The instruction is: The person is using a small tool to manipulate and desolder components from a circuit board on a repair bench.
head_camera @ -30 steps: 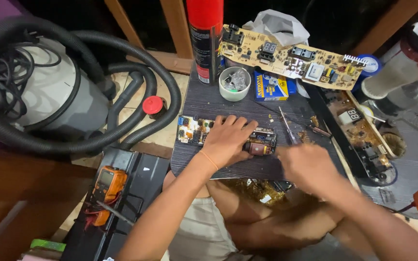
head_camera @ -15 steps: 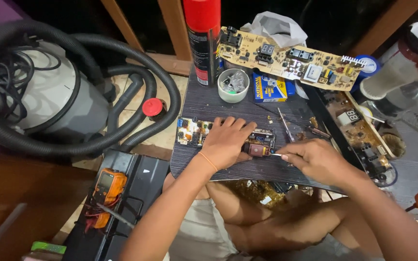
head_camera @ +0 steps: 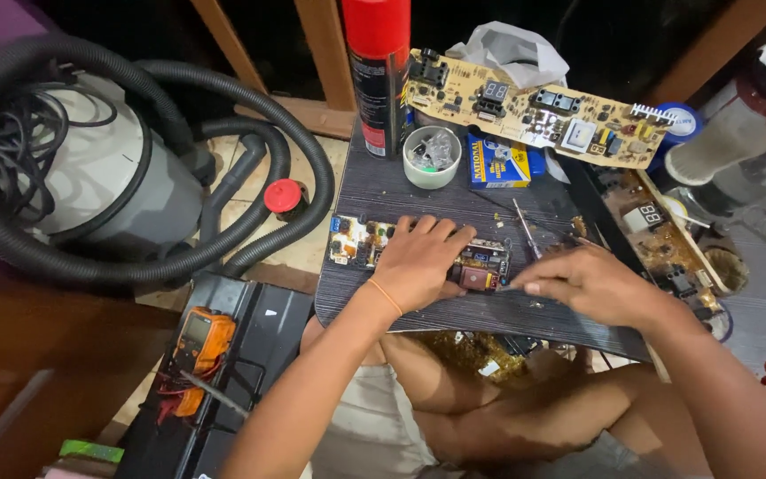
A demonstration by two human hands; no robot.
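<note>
A small blue and yellow box (head_camera: 499, 162) lies on the counter (head_camera: 418, 200) beside a red spray can (head_camera: 377, 75). An orange meter (head_camera: 199, 341) with a grey screen sits lower left.

A dark striped board (head_camera: 418, 191) carries a small circuit board (head_camera: 356, 241), tape roll (head_camera: 432, 157) and spray can (head_camera: 377, 71).

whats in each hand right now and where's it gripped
The left hand presses flat on the middle of the small circuit board, pinning it down. The right hand pinches a thin tool near its tip.
</note>
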